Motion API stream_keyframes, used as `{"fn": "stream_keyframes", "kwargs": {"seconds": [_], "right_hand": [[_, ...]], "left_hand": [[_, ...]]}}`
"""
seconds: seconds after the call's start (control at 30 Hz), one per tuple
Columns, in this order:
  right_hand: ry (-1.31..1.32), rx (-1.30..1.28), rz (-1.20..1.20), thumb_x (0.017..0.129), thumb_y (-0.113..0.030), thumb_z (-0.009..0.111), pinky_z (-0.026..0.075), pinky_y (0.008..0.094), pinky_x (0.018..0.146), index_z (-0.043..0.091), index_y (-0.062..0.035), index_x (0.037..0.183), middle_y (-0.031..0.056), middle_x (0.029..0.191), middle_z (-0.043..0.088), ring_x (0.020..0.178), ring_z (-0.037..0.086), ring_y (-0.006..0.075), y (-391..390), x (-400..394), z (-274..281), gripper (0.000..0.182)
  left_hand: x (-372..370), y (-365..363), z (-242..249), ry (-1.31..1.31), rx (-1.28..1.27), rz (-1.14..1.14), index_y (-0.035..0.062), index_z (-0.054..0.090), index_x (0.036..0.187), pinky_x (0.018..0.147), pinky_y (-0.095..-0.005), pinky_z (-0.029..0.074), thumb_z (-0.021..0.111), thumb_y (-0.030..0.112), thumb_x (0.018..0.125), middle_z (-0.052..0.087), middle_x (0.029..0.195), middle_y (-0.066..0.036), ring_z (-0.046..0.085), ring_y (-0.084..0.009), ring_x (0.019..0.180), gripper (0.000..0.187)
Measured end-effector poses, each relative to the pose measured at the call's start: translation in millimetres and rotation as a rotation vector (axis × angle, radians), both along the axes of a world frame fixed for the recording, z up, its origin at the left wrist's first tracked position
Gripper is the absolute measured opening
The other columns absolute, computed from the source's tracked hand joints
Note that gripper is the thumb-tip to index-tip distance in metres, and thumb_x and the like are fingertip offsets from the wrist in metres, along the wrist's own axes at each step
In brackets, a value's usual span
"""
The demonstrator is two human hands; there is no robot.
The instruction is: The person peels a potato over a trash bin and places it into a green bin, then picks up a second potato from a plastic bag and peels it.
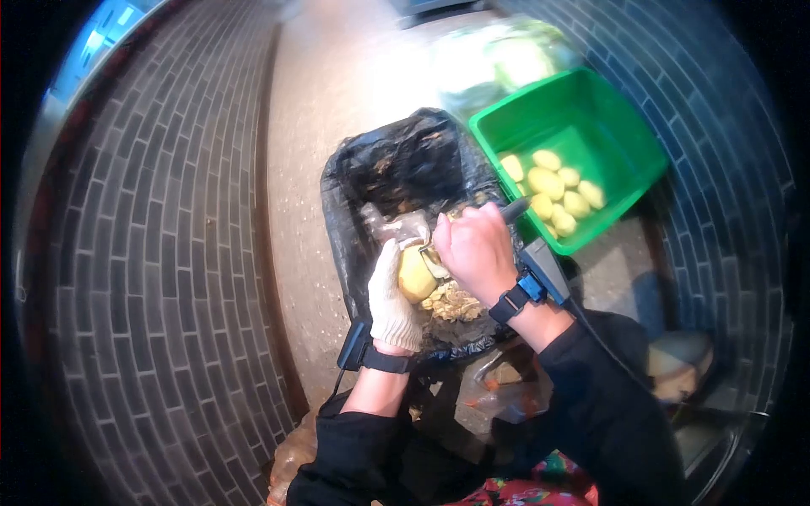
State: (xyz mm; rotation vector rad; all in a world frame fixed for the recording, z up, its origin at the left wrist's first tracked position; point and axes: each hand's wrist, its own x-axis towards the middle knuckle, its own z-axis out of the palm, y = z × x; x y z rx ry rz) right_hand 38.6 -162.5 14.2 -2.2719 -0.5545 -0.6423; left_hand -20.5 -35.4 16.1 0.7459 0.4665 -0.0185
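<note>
My left hand (391, 299), in a white knitted glove, is wrapped round a yellow, partly peeled potato (415, 274). My right hand (478, 250) is bare and closed round a peeler, whose dark handle (514, 210) sticks out past the fist toward the green tub. The peeler's working end is against the potato's right side, largely hidden by my fingers, and a strip of peel (435, 263) hangs there. Both hands are above a container lined with a black plastic bag (346, 181). Inside it, below the potato, lies a heap of peelings (456, 304).
A green tub (620, 202) holding several peeled potatoes (547, 182) stands to the right of the lined container. Behind it is a pale, overexposed bag (506, 59). Dark brick-patterned walls (169, 211) rise on both sides. Clear plastic bags (506, 396) lie near my legs.
</note>
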Motion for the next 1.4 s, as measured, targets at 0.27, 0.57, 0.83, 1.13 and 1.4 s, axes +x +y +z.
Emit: {"fn": "stream_keyframes", "kwargs": {"seconds": [0.27,0.57,0.83,1.13,1.4], "right_hand": [[0.054,-0.204,-0.166,0.094,-0.021,0.053,0.043,0.0460,0.069,0.060,-0.0059,0.051,0.0152,0.056,0.059,0.059,0.058,0.0331,-18.1,19.3,-9.3,0.046],[0.082,0.004,0.027,0.096,-0.021,0.052,0.041,0.0437,0.070,0.063,-0.0085,0.054,0.0109,0.054,0.058,0.064,0.058,0.0287,-4.9,2.4,17.1,0.045],[0.001,0.093,0.021,0.094,-0.015,0.055,0.039,0.0412,0.066,0.061,-0.0097,0.057,0.0074,0.056,0.058,0.061,0.056,0.0273,18.9,-18.3,12.4,0.038],[0.020,-0.047,-0.106,0.091,-0.019,0.059,0.039,0.0416,0.067,0.060,-0.0111,0.050,0.0062,0.055,0.062,0.061,0.058,0.0251,-0.9,1.1,-7.9,0.041],[-0.003,0.139,0.098,0.094,-0.013,0.055,0.038,0.0418,0.067,0.058,-0.0085,0.056,0.0086,0.058,0.057,0.061,0.054,0.0284,18.1,-20.9,8.2,0.038]], "left_hand": [[-0.9,14.4,25.2,-0.015,0.148,-0.034,0.0028,0.065,0.114,0.081,-0.0374,0.057,0.049,0.045,0.100,0.070,0.105,-0.012,0.069,-0.0239,0.093,0.047],[6.5,16.2,12.3,-0.037,-0.084,0.002,0.0077,0.054,0.130,0.093,-0.0398,0.052,0.056,0.036,0.097,0.064,0.120,-0.012,0.063,-0.0244,0.110,0.043],[8.6,3.4,-12.4,-0.067,0.225,0.119,0.0100,0.058,0.125,0.086,-0.0348,0.053,0.057,0.042,0.099,0.066,0.113,-0.007,0.064,-0.0200,0.101,0.042],[6.8,8.6,25.6,-0.017,-0.006,0.186,0.0079,0.062,0.109,0.078,-0.0377,0.055,0.052,0.051,0.096,0.069,0.094,-0.011,0.067,-0.0259,0.088,0.047],[10.6,10.6,-1.3,0.084,-0.183,0.155,0.0093,0.065,0.105,0.077,-0.0348,0.055,0.056,0.042,0.096,0.070,0.096,-0.007,0.068,-0.0220,0.090,0.035]]}}
